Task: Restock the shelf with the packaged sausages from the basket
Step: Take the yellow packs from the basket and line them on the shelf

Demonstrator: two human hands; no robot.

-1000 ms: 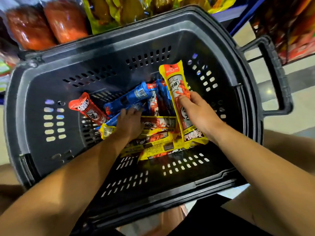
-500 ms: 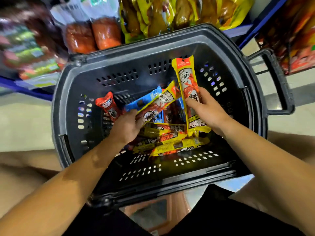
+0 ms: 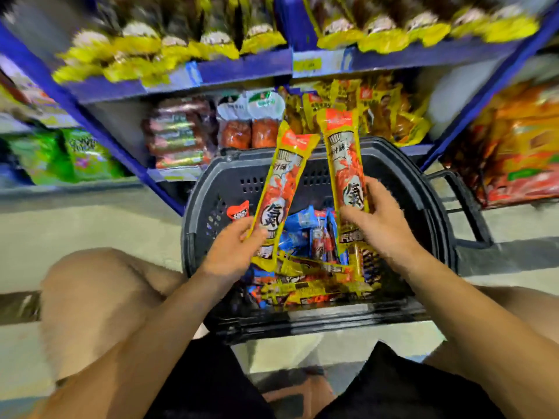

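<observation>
Both yellow packs have been lifted out of the basket (image 3: 423, 204) since the earlier frame, where only the right one was raised. Fingers (image 3: 373, 192) of the right hand (image 3: 381, 228) are curled round the lower part of the right pack (image 3: 344, 164), which is held nearly upright. The left pack (image 3: 281, 189) is pinched near its lower end by the left hand (image 3: 233, 252) and is tilted rightward at the top. Their tops are seen against the lower shelf (image 3: 178, 173) stock (blurred). More packs (image 3: 314, 285), yellow, blue and red, lie piled in the basket, which is set on the floor (image 3: 75, 225) before the shelf
</observation>
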